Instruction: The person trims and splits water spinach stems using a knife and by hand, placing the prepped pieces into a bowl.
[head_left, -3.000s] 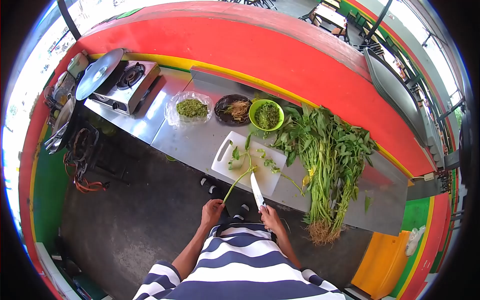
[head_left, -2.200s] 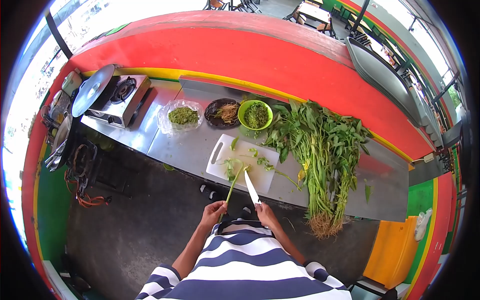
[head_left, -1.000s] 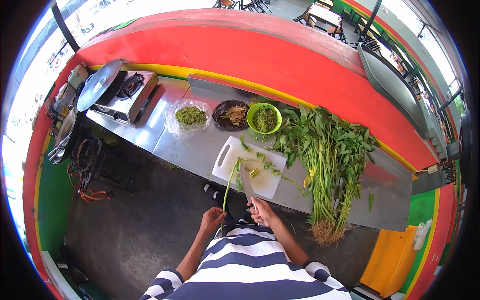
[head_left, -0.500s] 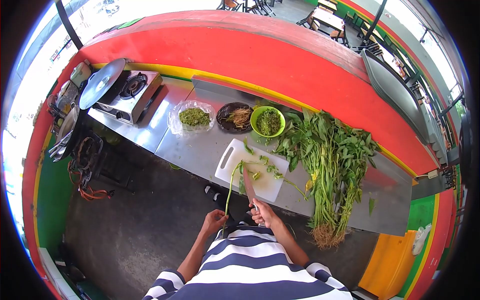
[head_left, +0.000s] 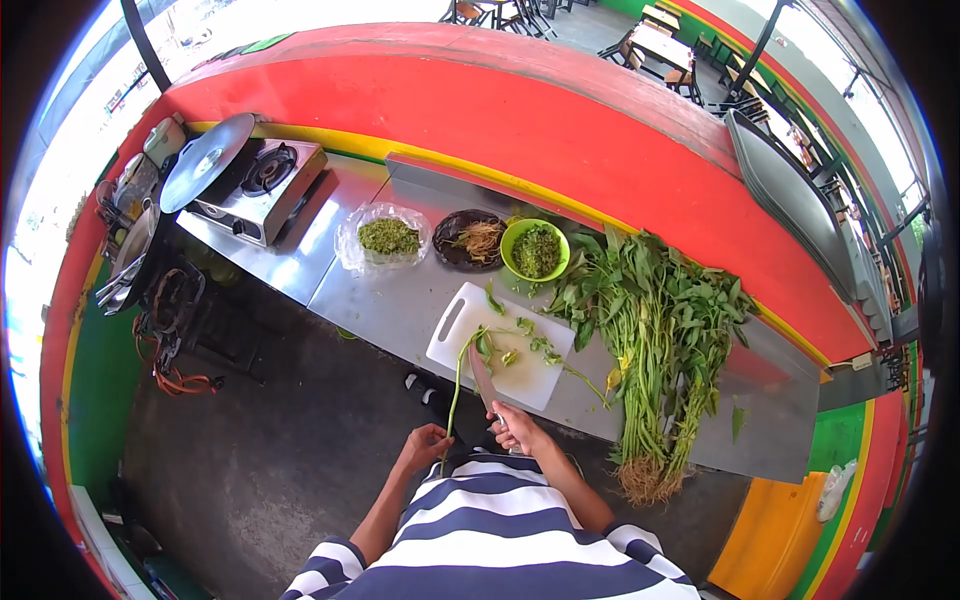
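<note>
Stem [head_left: 455, 395] pinched in left fingers [head_left: 438, 437]; knife [head_left: 487, 390] gripped by right fingers [head_left: 508, 432], blade [head_left: 478, 366] beside leaves [head_left: 485, 344]; cutting apparently in hand, steady stem needed.

The shirt [head_left: 480, 535] is striped navy and white; the bowl [head_left: 509, 262] is lime green.

Both forearms reach forward; hands [head_left: 472, 436] closed, slightly apart.

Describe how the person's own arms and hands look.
The left hand and right hand wear no gloves. Sleeves with broad dark blue and white stripes end near the elbows, leaving the forearms uncovered. Rings: cannot tell.
</note>
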